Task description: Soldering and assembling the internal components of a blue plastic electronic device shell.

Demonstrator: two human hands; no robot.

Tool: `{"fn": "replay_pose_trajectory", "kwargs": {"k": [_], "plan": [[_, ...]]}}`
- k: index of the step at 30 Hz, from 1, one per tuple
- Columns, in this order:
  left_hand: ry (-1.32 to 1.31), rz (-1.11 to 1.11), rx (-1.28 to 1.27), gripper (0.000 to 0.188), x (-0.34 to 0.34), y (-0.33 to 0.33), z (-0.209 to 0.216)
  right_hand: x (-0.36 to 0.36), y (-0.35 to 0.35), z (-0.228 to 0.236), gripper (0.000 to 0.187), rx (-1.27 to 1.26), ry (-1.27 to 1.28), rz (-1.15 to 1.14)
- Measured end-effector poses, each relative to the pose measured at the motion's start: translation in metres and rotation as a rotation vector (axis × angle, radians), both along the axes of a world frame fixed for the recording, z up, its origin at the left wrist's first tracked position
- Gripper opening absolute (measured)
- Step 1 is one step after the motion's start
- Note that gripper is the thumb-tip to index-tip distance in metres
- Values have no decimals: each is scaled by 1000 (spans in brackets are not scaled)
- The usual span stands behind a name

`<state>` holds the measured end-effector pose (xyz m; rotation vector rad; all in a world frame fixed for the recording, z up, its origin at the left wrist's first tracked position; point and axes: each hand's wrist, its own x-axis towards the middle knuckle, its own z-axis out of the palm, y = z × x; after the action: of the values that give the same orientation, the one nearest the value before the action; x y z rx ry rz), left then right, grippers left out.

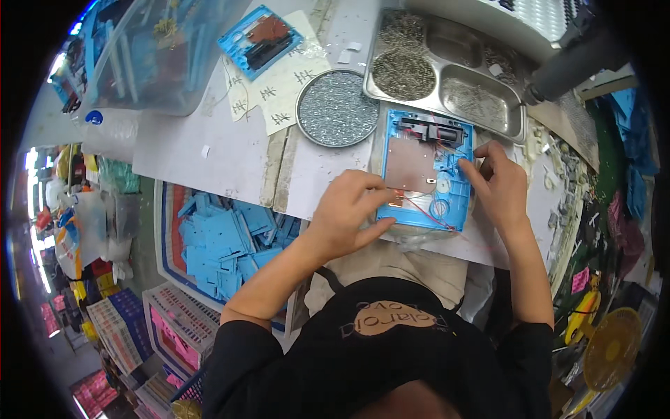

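1. Head view, the work: a blue plastic case lies open on the white table, right at the table's near edge, in front of the person's chest. A brown board and thin red wires sit inside the case.
2. The left hand rests at the case's left lower corner, fingers curled and pinching that edge, with the thumb under it.
3. The right hand is at the case's right edge, fingertips bent onto the inside of the case; I cannot tell whether they pinch a small part.
4. Just beyond the case stands a round dish of screws, and to the right of that dish a metal tray with several compartments of small metal parts.
5. Farther beyond the case lie paper sheets with handwriting, and a second blue case on top of them.
6. Left of the case, below the table edge, a crate of blue plastic plates sits on the floor, with more baskets nearer the person.
7. Right of the case the table is cluttered with small bits; a yellow fan stands low at the right.
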<state>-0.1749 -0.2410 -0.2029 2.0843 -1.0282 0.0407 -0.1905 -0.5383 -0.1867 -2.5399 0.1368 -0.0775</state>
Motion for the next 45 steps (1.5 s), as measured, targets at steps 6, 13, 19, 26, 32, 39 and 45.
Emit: {"fn": "replay_pose_trajectory", "kwargs": {"k": [6, 13, 19, 26, 32, 39, 45], "plan": [[-98, -67, 53, 48, 8, -3, 0, -13, -13, 15, 31, 65, 139, 96], [-85, -158, 180, 62, -10, -40, 23, -93, 15, 32, 61, 273, 260, 374], [-116, -328, 186, 44, -9, -56, 10, -92, 43, 35, 41, 564, -45, 704], [-173, -321, 160, 24, 1, -45, 11, -46, 22, 27, 41, 19, -229, 539], [-115, -234, 81, 33, -5, -32, 13, -40, 44, 23, 42, 45, -144, 581], [-177, -124, -54, 27, -9, -5, 3, -39, 49, 18, 42, 26, -173, 569], [-49, 57, 108, 24, -16, 27, 11, -38, 80, 10, 35, -82, -248, 589]]}}
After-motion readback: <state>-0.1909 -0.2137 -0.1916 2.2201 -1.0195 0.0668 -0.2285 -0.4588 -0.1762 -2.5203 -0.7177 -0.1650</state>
